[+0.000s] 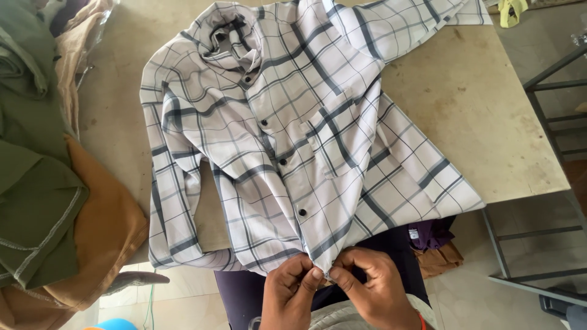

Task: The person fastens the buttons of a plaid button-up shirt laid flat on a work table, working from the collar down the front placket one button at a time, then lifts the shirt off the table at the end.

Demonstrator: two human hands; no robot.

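Head view: a checked shirt [293, 134] lies face up on the table [489, 122], collar far, hem near, so its long axis runs straight away from the person. Both hands meet at the bottom of the button placket, at the near table edge. The left hand [290, 293] and right hand [373, 287] each pinch the hem there (thumb against fingertips), almost touching one another. Neither is nearer. A heap of green and tan clothes [43, 201] sits left.

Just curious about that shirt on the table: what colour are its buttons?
Black, on the pale checked shirt; buttons show best in the head view.
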